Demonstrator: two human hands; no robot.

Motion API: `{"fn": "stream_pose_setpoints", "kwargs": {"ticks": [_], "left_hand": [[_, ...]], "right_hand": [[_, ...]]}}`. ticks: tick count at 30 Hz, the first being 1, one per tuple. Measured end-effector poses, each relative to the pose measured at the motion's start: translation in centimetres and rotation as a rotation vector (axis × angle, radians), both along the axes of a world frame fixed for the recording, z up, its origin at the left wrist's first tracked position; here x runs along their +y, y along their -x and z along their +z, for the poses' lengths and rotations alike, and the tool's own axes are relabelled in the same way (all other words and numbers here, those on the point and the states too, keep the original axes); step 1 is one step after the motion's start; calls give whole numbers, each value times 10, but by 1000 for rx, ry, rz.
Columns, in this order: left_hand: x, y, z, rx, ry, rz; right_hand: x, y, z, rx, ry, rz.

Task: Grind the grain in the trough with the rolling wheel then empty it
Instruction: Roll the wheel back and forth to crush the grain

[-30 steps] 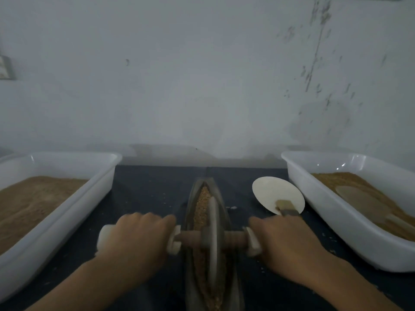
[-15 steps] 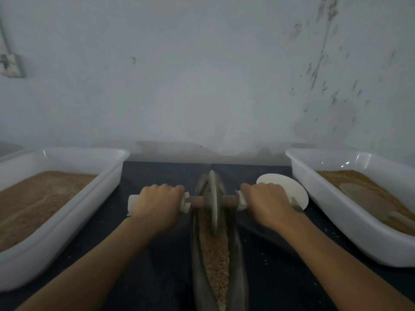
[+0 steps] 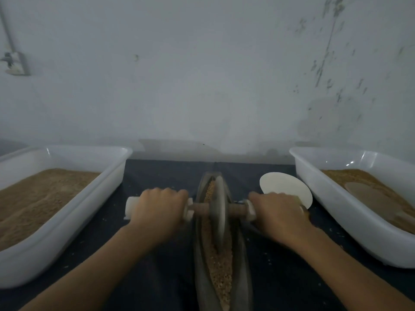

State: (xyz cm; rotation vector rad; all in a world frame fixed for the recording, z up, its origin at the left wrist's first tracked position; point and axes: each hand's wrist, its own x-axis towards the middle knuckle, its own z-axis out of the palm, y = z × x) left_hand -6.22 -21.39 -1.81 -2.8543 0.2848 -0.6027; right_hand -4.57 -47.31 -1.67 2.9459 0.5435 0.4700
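A grey stone disc, the rolling wheel [image 3: 219,212], stands on edge in the long, narrow, boat-shaped dark trough [image 3: 199,261], towards its far half, its lower rim sunk in the tan grain [image 3: 221,265] that fills the groove. A brown wooden axle [image 3: 201,207] with white end handles passes through the wheel's centre. The left hand [image 3: 158,212] is clenched round the left handle, knuckles up, with the white handle tip [image 3: 130,207] protruding beyond its outer side. The right hand [image 3: 279,215] is clenched round the right handle in the same way; both forearms reach in from the near edge. Just beyond the right hand lies a pale round flat scoop [image 3: 285,189], partly covered by the knuckles. Outside the left grip a white rectangular plastic tub [image 3: 67,216] holds fine brown meal; outside the right grip a second white tub [image 3: 336,212] holds brown grain and a half-buried tan paddle [image 3: 370,198]. All rest on a dark tabletop [image 3: 157,277] against a scuffed pale wall [image 3: 202,75].
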Motion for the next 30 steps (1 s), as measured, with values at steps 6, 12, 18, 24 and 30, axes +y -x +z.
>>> {"fn": "stream_pose_setpoints", "kwargs": {"ticks": [6, 12, 18, 24, 30], "left_hand": [[1, -37, 3, 6, 29, 25], [6, 26, 1, 148, 88, -27], [5, 43, 3, 146, 67, -21], [-1, -21, 0, -37, 21, 22], [-2, 1, 4, 39, 34, 29]], "right_hand": [[7, -41, 1, -142, 94, -19], [-4, 26, 9, -10, 58, 87], [-5, 44, 15, 67, 87, 78], [7, -24, 6, -62, 52, -19], [0, -5, 7, -29, 46, 19]]}}
